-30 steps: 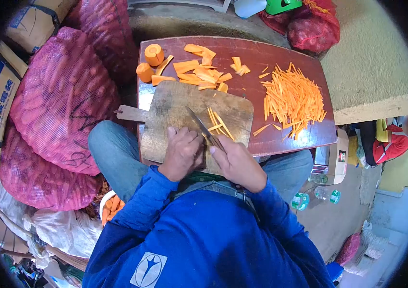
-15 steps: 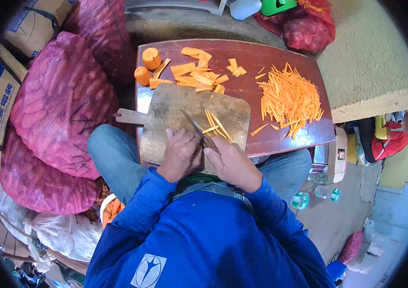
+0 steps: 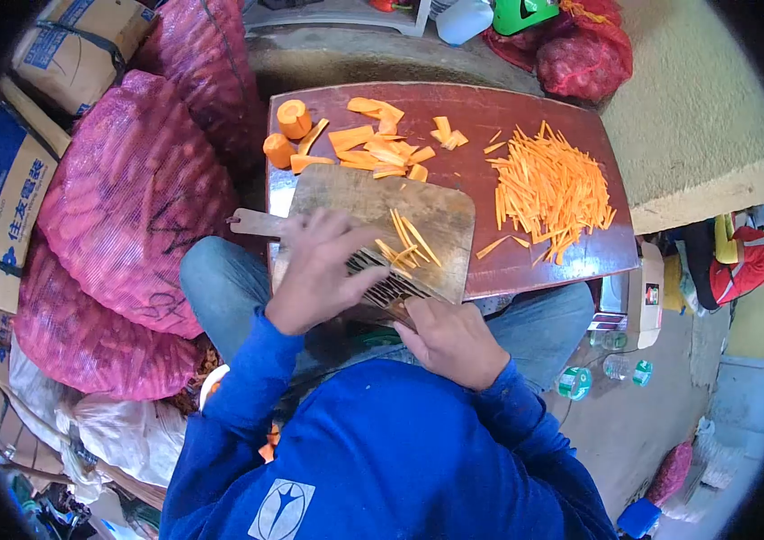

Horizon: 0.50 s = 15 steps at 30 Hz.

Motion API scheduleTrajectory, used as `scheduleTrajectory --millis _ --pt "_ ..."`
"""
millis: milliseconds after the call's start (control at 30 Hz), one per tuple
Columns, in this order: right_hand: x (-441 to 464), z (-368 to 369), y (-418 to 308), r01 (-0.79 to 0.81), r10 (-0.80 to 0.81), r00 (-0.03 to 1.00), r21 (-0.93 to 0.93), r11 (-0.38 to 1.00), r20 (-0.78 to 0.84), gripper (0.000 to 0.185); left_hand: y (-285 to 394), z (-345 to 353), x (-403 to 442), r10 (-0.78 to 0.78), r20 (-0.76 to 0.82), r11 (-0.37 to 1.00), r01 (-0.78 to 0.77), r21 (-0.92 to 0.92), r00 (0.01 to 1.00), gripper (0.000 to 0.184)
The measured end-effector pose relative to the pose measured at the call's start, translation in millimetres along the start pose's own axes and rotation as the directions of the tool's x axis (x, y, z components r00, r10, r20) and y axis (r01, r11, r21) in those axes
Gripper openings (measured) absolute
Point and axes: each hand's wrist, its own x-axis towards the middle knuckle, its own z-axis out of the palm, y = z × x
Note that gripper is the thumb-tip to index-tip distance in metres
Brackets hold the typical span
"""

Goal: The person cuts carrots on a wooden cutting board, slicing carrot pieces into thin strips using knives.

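My right hand (image 3: 456, 337) is closed around the handle of a knife (image 3: 380, 277), its blade streaked by motion over the lower part of the board. My left hand (image 3: 317, 270) is raised above the board, left of the blade, thumb and fingers apart and partly blurred. A few carrot sticks (image 3: 416, 238) lie on the wooden cutting board (image 3: 337, 187) beyond the blade. Behind the board are carrot slices (image 3: 386, 148), with two carrot chunks (image 3: 293, 119) standing to their left. A heap of thin carrot strips (image 3: 551, 191) lies at the table's right.
The board rests on a reddish-brown table (image 3: 481, 99) in front of my legs. Large pink mesh sacks (image 3: 130, 198) and cardboard boxes (image 3: 0, 193) crowd the left side. A red mesh bag (image 3: 584, 63) stands behind the table. Plastic bottles (image 3: 574, 382) are on the floor at right.
My left hand has opened and lifted up and leftward from beside the knife. The knife has swung lower and its blade is now blurred. The whole view has shifted slightly.
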Motion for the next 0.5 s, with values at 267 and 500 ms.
scheduleTrajectory --millis 267,500 --pt "-8.0 5.4 -4.1 0.126 -0.139 0.989 -0.182 0.975 -0.058 0.025 -23.2 38.4 25.2 -0.002 0.261 0.984 -0.045 0.175 0.965 0.061" --pt "-19.8 7.3 -2.4 0.107 -0.099 0.992 0.104 0.989 -0.076 0.028 -20.8 25.1 20.9 -0.041 -0.129 0.993 0.055 0.104 0.991 0.026"
